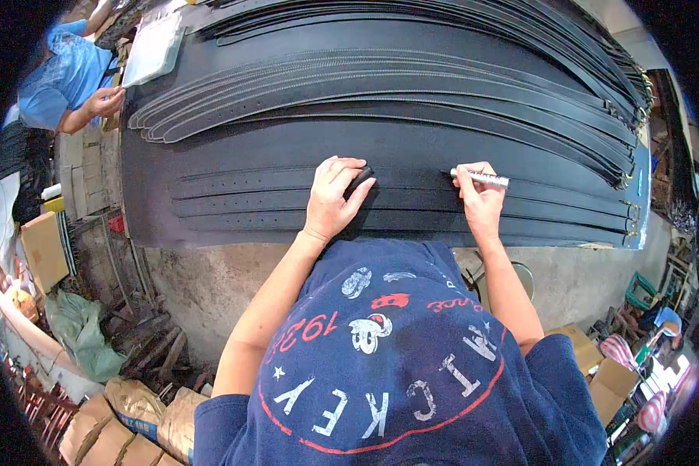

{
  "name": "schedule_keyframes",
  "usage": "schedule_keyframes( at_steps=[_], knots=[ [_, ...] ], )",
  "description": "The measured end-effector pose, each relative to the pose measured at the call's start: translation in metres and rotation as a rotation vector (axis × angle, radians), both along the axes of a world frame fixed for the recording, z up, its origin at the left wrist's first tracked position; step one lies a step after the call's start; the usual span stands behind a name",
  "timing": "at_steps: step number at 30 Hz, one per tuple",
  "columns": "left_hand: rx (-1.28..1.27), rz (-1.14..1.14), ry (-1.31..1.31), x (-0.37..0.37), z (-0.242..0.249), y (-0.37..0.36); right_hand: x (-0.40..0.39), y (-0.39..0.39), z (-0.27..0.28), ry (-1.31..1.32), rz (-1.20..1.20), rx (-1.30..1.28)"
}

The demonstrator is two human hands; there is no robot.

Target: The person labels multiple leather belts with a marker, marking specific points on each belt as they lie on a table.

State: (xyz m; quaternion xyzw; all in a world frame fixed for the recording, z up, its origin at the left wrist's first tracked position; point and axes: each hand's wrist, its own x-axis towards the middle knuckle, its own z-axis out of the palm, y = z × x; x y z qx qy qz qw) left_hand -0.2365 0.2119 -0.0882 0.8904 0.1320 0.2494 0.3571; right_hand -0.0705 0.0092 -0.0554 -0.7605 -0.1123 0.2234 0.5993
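My right hand (481, 206) is closed round a silver-white marker pen (489, 179), its dark tip pointing left just over the black belts (412, 199). My left hand (334, 199) rests at the middle of these belts, with thumb and fingers pinching a small black piece (363, 176) that looks like a marker cap. Several belts lie side by side along the near edge, with punched holes toward their left ends and brass-coloured buckles (634, 219) on the right.
A dark table (303, 144) carries a fanned stack of stitched belts (349, 81) behind my hands and more belts (458, 14) at the far edge. A clear plastic box (155, 48) sits at the far left corner, beside another person (66, 78). Cardboard boxes (45, 252) stand lower left.
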Motion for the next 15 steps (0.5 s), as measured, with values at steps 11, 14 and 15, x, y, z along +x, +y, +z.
schedule_keyframes(
  at_steps=[11,14,15],
  knots=[
    [-0.004,0.006,0.014,0.001,0.0,-0.001,-0.001,0.002,-0.008,-0.143,0.021,-0.09],
    [-0.006,0.006,0.021,0.001,0.002,-0.001,-0.002,0.004,-0.005,-0.213,0.01,-0.183],
    [-0.007,0.006,0.021,0.001,0.003,-0.001,-0.002,0.007,0.001,-0.241,0.004,-0.219]
  ],
)
